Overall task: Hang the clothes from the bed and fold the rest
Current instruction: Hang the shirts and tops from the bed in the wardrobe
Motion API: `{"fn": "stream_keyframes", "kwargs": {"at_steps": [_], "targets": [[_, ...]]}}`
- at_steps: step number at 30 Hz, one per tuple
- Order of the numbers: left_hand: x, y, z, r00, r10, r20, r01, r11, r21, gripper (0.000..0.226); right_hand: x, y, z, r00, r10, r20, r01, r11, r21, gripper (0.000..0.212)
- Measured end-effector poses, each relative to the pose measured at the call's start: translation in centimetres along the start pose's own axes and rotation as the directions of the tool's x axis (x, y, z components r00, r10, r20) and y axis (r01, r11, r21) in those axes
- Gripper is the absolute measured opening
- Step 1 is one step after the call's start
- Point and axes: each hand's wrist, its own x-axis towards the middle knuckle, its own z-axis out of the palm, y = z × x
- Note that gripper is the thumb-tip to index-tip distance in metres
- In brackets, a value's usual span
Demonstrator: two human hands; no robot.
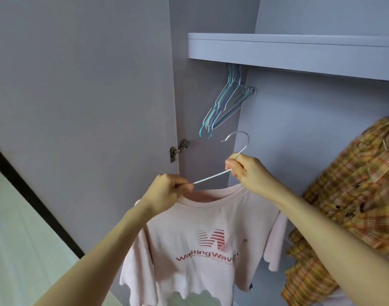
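Soft matt cloth T-shirt [195,235]; smooth coated wire hanger [235,151]; woven plaid cloth shirt [352,195]; matt, smooth cabinet panels [79,85]; bright metal hinge [178,149]; glossy coated spare hangers [226,102].

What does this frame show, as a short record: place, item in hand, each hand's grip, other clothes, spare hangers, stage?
place: open wardrobe, under its shelf
item: pink T-shirt on a white hanger
left hand: pinches the hanger's arm at the collar
right hand: grip at the base of the hook
hook: free, not on a rail
other clothes: plaid shirt hanging at right
spare hangers: bunch under the shelf
stage: T-shirt not yet hung
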Motion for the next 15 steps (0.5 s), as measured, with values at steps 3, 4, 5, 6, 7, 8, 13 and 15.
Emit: {"fn": "stream_keyframes", "kwargs": {"at_steps": [3,4,5,6,7,8,13,15], "targets": [[-0.5,-0.3,-0.1,0.995,0.016,-0.1,-0.011,0.999,0.046,0.016,-1.4,3.3,-1.3,0.997,0.021,0.08,-0.019,1.0,-0.025,0.022],[-0.7,-0.5,-0.6,0.991,0.015,-0.131,-0.009,0.999,0.051,0.016,-1.9,5.1,-2.0,0.995,0.063,0.079,-0.056,0.995,-0.082,0.03],[-0.8,-0.7,-1.1,0.988,0.014,-0.153,-0.006,0.999,0.054,0.016,-2.4,7.0,-2.6,0.99,0.126,0.07,-0.113,0.98,-0.166,0.035],[-0.8,-1.0,-1.6,0.986,0.011,-0.168,-0.001,0.998,0.059,0.016,-2.9,8.4,-3.1,0.977,0.208,0.048,-0.191,0.95,-0.247,0.038],[-0.8,-1.1,-2.0,0.984,0.001,-0.179,0.011,0.998,0.068,0.016,-3.3,9.6,-3.4,0.961,0.277,0.011,-0.263,0.921,-0.287,0.034],[-0.7,-1.2,-2.4,0.983,-0.011,-0.181,0.026,0.996,0.081,0.016,-3.6,10.3,-3.4,0.951,0.309,-0.035,-0.305,0.905,-0.298,0.022],[-0.2,-0.9,-2.8,0.994,-0.033,-0.105,0.047,0.991,0.127,0.021,-3.0,10.3,-1.5,0.934,0.217,-0.284,-0.294,0.919,-0.262,0.016],[0.2,0.0,-2.4,0.996,0.006,-0.091,-0.001,0.998,0.058,0.022,-2.7,9.3,-0.2,0.942,0.158,-0.295,-0.243,0.929,-0.28,0.014]]}}
